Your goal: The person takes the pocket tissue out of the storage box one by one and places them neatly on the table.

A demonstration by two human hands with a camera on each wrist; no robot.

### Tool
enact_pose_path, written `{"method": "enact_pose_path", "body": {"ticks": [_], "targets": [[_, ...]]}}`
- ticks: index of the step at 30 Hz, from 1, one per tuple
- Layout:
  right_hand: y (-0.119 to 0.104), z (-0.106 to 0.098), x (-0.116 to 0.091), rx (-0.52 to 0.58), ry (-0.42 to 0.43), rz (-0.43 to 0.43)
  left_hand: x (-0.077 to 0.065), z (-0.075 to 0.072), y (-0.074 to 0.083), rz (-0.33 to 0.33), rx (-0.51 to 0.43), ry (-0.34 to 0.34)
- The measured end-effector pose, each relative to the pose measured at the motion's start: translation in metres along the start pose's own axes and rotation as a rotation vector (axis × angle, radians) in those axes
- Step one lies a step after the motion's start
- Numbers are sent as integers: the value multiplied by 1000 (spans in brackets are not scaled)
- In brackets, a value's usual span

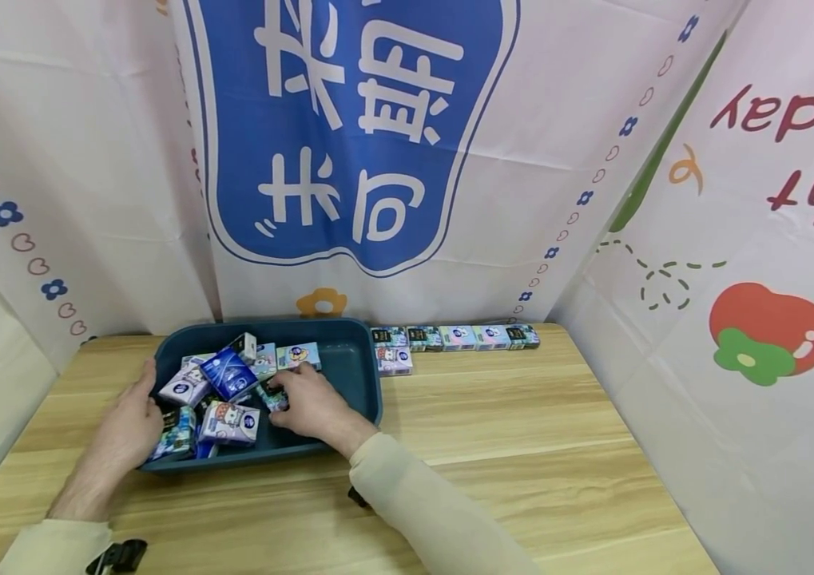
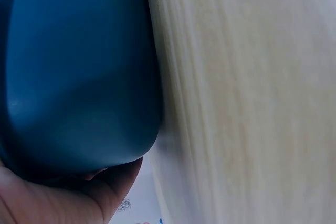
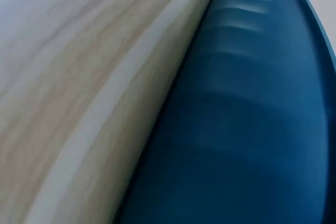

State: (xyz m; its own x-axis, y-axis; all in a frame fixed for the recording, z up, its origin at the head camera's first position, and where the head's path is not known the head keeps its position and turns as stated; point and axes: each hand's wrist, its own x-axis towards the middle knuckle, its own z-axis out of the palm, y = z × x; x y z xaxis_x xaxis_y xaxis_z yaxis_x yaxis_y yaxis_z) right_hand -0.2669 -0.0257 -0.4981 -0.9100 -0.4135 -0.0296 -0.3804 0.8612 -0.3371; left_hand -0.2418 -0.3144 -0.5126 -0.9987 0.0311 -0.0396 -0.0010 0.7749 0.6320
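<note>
Nearest the camera, a pale left sleeve [image 1: 54,547] ends below the left grip [image 1: 122,423], whose forearm slants up and rightward. That grip holds the near-left end of a dark teal bin [image 1: 349,375], its fingers lying against the outer wall; the bin's long axis runs left to right on the table [image 1: 557,447]. Left of the right grip [image 1: 313,403], a blue pack [image 1: 228,373] lies askew on others, its long axis slanting down to the right; a purple-and-white pack [image 1: 230,422] sits lower left, lengthwise left to right. The right grip reaches in from the lower right, back of the hand up, thumb and fingers pinching a dark floral pack [image 1: 273,397] inside the bin; fingers partly cover it, so its long axis cannot be told. Right of this grip, beyond the bin wall, stretches a row of packs [image 1: 458,337].
</note>
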Motion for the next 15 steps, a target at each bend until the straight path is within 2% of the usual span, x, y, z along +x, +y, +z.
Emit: {"method": "enact_pose_path", "body": {"ticks": [7, 15], "targets": [[18, -10, -1, 139, -65, -56, 0, 0, 0, -9, 12, 0], [34, -22, -3, 284, -77, -96, -1, -1, 1, -11, 9, 0]]}}
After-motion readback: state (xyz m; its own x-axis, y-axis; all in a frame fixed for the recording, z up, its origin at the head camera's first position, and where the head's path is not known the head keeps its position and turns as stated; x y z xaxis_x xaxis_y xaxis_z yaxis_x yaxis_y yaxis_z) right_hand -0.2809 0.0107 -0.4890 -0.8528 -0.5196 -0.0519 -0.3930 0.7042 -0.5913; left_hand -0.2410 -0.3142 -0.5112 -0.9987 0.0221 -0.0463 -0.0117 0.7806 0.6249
